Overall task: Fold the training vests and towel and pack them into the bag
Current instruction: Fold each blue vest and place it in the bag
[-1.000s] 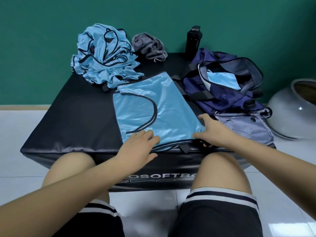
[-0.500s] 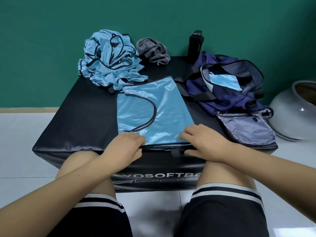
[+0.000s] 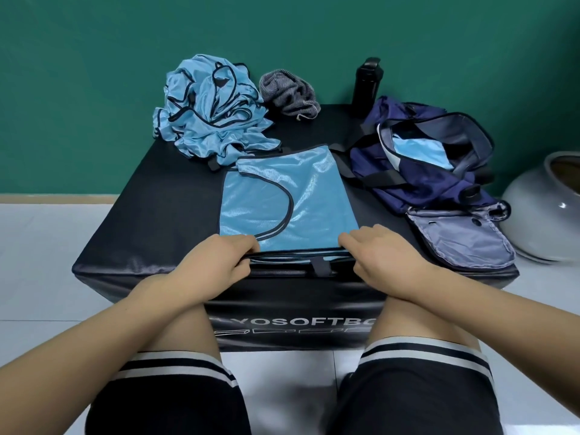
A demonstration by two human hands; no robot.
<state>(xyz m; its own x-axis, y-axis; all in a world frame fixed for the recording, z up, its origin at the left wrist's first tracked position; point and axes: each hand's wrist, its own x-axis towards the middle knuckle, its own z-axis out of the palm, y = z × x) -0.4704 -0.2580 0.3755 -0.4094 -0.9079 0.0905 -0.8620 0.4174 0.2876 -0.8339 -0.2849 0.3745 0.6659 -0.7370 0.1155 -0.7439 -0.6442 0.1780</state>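
Sky blue and black against a green wall (image 3: pixel 94 73)
Just ahead of left hand (image 3: pixel 216 262) and right hand (image 3: pixel 383 255), sky blue with black piping on the flat vest (image 3: pixel 314 196); likewise on the crumpled vests (image 3: pixel 207 108) beyond. Grey-striped towel (image 3: pixel 287 91), black bottle (image 3: pixel 367 83); right of the right hand, navy bag (image 3: pixel 417 183) lined grey. Black surface (image 3: pixel 150 221) lettered white.
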